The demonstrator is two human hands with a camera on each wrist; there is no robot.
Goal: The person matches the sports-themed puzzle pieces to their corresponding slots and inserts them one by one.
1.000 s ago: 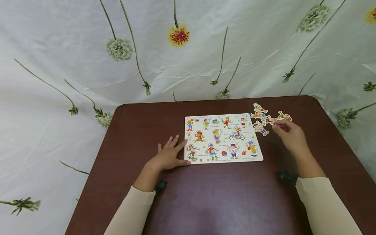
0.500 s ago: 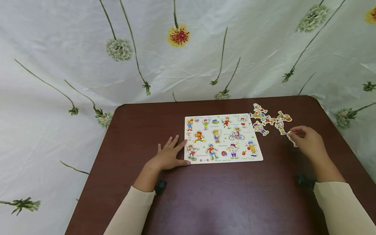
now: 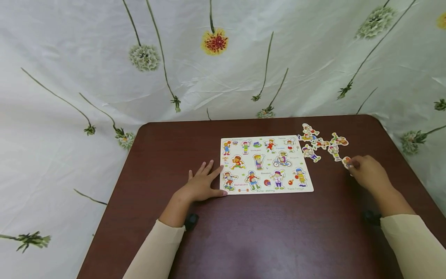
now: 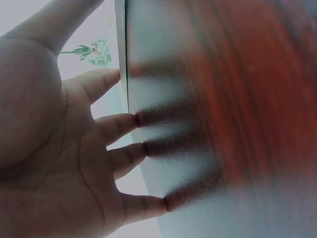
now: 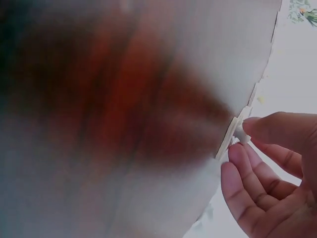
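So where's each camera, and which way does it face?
Head: on the head, facing forward and down at table and puzzle board; left hand, right hand and sleeves show.
Left wrist: on that wrist, facing the spread fingers at the table; palm shows too.
Right wrist: on that wrist, facing a puzzle piece pinched by thumb and fingers, which show.
Head and right wrist views share that piece.

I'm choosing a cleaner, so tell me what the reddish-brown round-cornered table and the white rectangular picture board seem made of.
Table: probably varnished wood or laminate, given its softly reflective surface. Picture board: perhaps thin wood or fibreboard, with a smooth printed face; it looks flat and stiff, core unclear.
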